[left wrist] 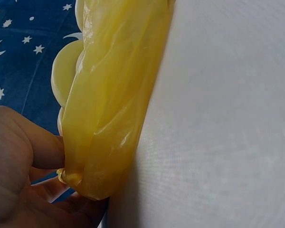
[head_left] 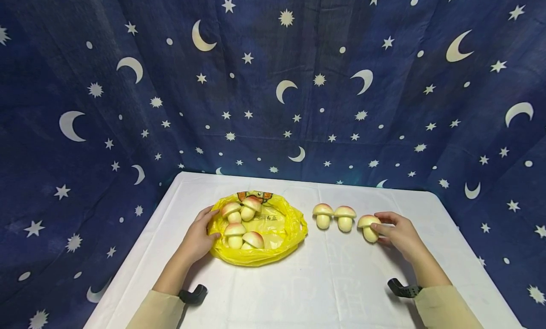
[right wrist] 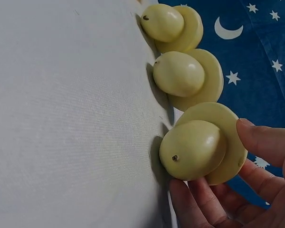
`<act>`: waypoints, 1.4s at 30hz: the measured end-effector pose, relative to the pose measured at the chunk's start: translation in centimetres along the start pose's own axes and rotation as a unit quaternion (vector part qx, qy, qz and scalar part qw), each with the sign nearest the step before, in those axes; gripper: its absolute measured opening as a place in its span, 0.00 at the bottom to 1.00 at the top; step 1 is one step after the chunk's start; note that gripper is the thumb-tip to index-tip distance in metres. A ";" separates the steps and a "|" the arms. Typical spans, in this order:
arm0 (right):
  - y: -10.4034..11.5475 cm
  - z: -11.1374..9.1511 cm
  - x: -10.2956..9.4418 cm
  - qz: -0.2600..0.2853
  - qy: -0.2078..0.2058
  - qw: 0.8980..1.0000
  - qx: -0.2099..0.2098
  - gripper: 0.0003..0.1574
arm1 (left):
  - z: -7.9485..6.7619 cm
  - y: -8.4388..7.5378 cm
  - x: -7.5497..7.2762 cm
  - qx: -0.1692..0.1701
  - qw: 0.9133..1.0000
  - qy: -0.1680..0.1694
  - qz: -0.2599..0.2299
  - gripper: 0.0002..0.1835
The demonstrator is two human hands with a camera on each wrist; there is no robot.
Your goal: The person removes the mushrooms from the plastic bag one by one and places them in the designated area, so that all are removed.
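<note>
A yellow plastic bag lies spread like a shallow bowl, with several toy mushrooms inside it. My left hand grips the bag's left rim; in the left wrist view the thumb is over the edge of the yellow plastic and the fingers are outside. On the right, my right hand holds a toy mushroom with a reddish-cream cap and pale stem. Seen from the right wrist, its thumb touches the cap of that mushroom, and the fingers curl beneath.
Two more mushrooms stand in a row between the bag and my right hand, one nearer the bag and one nearer the hand. A white cloth covers the table. Behind it hangs a dark blue curtain with moons and stars.
</note>
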State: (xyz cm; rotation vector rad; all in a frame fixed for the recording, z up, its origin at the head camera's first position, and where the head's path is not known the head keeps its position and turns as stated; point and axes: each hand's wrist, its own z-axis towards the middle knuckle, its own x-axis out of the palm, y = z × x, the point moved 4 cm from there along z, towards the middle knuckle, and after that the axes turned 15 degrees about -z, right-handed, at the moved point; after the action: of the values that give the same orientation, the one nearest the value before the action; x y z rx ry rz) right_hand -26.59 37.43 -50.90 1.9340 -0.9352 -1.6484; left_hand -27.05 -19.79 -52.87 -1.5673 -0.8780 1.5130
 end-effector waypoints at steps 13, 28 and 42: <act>0.1 1.2 0.0 0.016 0.000 1.000 -0.001 0.40 | 0.0 0.0 0.0 -0.002 1.000 0.002 0.002 0.37; 0.2 1.9 0.2 0.037 -0.007 0.999 0.016 0.40 | -0.1 -0.1 0.0 -0.005 1.000 -0.001 0.001 0.37; 0.1 2.0 0.2 0.038 -0.006 0.999 0.006 0.40 | -0.1 0.0 0.0 -0.003 1.000 0.000 -0.003 0.37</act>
State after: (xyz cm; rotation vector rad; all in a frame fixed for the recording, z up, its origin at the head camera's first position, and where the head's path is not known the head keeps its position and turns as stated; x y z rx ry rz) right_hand -28.51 37.37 -51.34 1.8740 -1.0120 -1.6174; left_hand -26.97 -19.76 -52.85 -1.5673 -0.8870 1.5079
